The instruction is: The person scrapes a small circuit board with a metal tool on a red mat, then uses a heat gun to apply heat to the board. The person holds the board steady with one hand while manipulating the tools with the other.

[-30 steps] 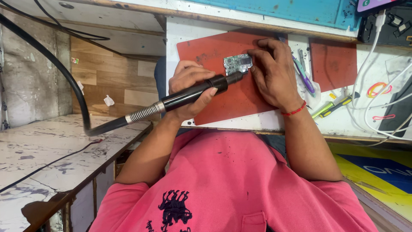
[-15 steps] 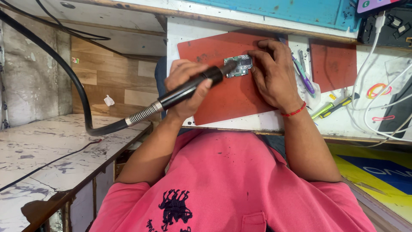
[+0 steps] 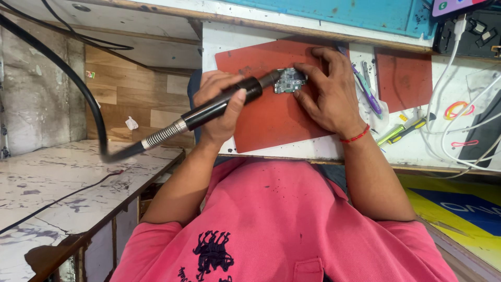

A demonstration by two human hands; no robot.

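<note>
My left hand (image 3: pixel 222 107) is wrapped round the black handle of a hot-air wand (image 3: pixel 222 104), fingers (image 3: pixel 236 98) closed tight on it. The wand's long axis runs on a slant from a ribbed metal collar low on my left up to its nozzle on the right, and the nozzle tip sits right at the left edge of the board (image 3: pixel 290 81). A thick black hose (image 3: pixel 68 73) trails off the wand's back end and loops away to my left.

The board is a small greenish circuit board with grey metal patches, lying flat on a red mat (image 3: pixel 271 117) on the bench (image 3: pixel 417 151). My right hand (image 3: pixel 326 96) is on it from the other side, fingers curled and pressing on its right edge and top to pin it down. So the board lies between my two hands: the right one touches it, while the left reaches it only through the nozzle.

The mat looks smooth, matte and rubbery, with a few dark scuffs. A second red mat (image 3: pixel 404 78) lies farther right, apart from the first. Between them are a purple-handled tool (image 3: pixel 368 94) and, just past my right wrist with its red thread band (image 3: pixel 356 137), a green and yellow driver (image 3: pixel 399 130). White cables (image 3: pixel 443 89) and coloured rubber bands (image 3: pixel 456 108) lie at the right. The white bench top is worn and stained.
</note>
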